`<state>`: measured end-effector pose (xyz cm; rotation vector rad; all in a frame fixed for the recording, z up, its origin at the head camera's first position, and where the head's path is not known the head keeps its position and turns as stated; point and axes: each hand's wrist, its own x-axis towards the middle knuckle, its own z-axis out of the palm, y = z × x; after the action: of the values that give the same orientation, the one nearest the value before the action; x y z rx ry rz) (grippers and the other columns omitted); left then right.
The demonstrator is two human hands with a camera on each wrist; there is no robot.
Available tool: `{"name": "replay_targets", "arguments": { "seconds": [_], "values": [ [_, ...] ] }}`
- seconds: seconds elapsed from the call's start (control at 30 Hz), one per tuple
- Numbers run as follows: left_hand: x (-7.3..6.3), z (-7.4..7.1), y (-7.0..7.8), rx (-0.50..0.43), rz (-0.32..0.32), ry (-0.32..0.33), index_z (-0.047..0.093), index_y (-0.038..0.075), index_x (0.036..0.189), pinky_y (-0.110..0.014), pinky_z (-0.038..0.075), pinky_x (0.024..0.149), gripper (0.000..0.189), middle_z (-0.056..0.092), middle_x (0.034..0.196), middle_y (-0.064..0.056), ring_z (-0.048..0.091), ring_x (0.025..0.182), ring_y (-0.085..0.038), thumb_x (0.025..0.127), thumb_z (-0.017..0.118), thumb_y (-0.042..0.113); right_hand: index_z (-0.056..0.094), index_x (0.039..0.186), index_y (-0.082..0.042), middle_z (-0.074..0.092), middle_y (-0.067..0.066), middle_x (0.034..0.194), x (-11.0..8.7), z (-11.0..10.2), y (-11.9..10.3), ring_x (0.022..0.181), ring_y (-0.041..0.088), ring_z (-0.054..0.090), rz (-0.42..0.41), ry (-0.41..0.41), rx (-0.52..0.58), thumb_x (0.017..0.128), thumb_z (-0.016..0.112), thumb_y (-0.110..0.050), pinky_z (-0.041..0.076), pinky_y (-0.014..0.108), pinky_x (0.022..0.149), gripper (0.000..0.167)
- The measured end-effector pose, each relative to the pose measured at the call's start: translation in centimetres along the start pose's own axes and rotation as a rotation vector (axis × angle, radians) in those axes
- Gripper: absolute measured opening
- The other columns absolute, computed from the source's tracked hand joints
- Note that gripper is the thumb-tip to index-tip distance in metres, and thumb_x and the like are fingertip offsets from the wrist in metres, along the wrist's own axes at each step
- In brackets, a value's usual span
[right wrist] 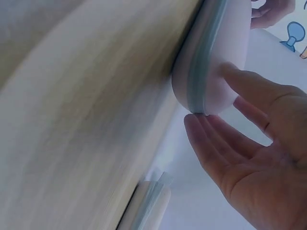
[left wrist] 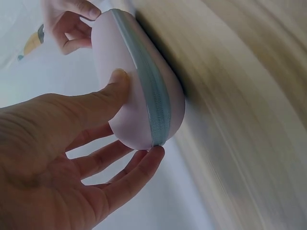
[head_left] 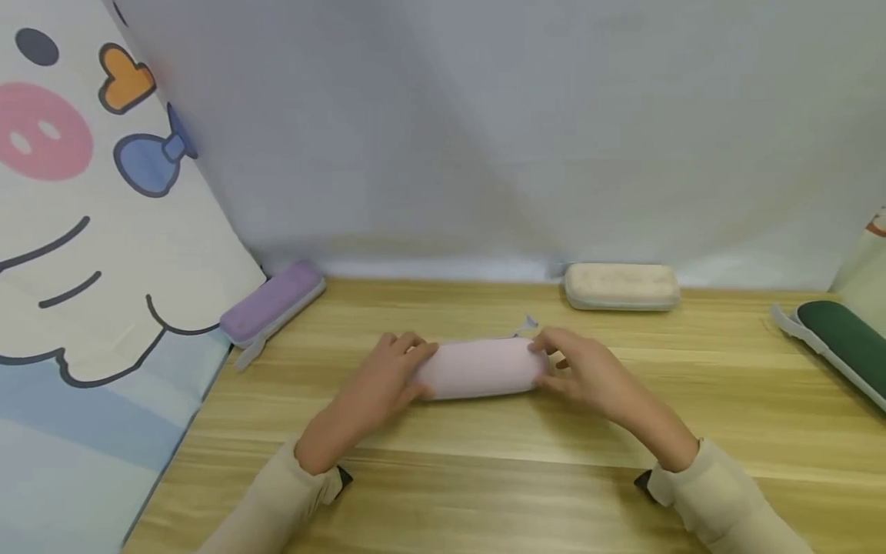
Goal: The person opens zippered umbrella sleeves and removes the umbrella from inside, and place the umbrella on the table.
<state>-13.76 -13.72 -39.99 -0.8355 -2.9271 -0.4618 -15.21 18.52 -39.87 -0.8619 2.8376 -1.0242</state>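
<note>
A pale pink zippered case (head_left: 482, 369), shaped like a glasses case, lies lengthwise between both hands on the wooden table. My left hand (head_left: 391, 377) holds its left end, thumb on the near side and fingers around the far side and tip. At the other end, my right hand (head_left: 581, 369) grips it in much the same way. A grey-green zipper band (left wrist: 152, 91) runs along the case's side, low near the tabletop in the left wrist view. Behind the case, a small grey pull tab (head_left: 527, 323) sticks out.
On the wooden table (head_left: 443, 477), a purple case (head_left: 273, 304) lies at the back left and a cream case (head_left: 621, 286) by the back wall. A dark green case (head_left: 847, 342) sits at the right edge. A cartoon-printed sheet (head_left: 90, 254) stands along the left side.
</note>
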Motion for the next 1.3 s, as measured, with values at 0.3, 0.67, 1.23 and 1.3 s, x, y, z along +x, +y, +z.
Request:
{"name": "replay_targets", "arguments": {
  "seconds": [0.3,0.67,1.23,1.3],
  "values": [
    [-0.9,0.7,1.3,-0.041,0.074,-0.005,0.064,0.003,0.139,-0.043,0.055,0.093,0.061,0.065,0.129,-0.012,0.058,0.108,-0.030,0.085,0.085,0.024,0.063,0.112,-0.005,0.068,0.016,0.118,-3.0,-0.3,-0.1,0.100,0.031,0.073,0.029,-0.024,0.110,0.083,0.085,0.002,0.063,0.034,0.081,0.037],
    [-1.2,0.2,3.7,-0.063,0.143,-0.118,0.065,0.003,0.135,-0.046,0.055,0.096,0.059,0.066,0.128,-0.013,0.062,0.112,-0.033,0.086,0.086,0.027,0.062,0.111,-0.009,0.066,0.015,0.122,-5.5,-2.0,-0.4,0.110,0.032,0.068,0.126,-0.135,0.177,0.084,0.087,-0.005,0.062,0.034,0.088,0.037],
    [3.6,0.6,8.4,-0.002,0.182,-0.308,0.046,0.020,0.158,-0.043,0.054,0.103,0.060,0.063,0.143,-0.004,0.060,0.130,-0.024,0.107,0.054,0.050,0.063,0.112,-0.011,0.067,0.009,0.120,-7.0,-1.6,-0.6,0.108,0.030,0.067,0.038,-0.064,0.194,0.082,0.087,-0.002,0.062,0.034,0.087,0.040],
    [4.3,1.2,8.8,-0.019,0.206,-0.317,0.046,0.022,0.159,-0.042,0.054,0.103,0.058,0.064,0.141,-0.002,0.060,0.129,-0.023,0.108,0.052,0.049,0.062,0.112,-0.011,0.066,0.009,0.120,-7.0,-1.6,-0.6,0.108,0.030,0.067,0.039,-0.066,0.201,0.082,0.087,-0.002,0.062,0.033,0.087,0.040]
  ]
}}
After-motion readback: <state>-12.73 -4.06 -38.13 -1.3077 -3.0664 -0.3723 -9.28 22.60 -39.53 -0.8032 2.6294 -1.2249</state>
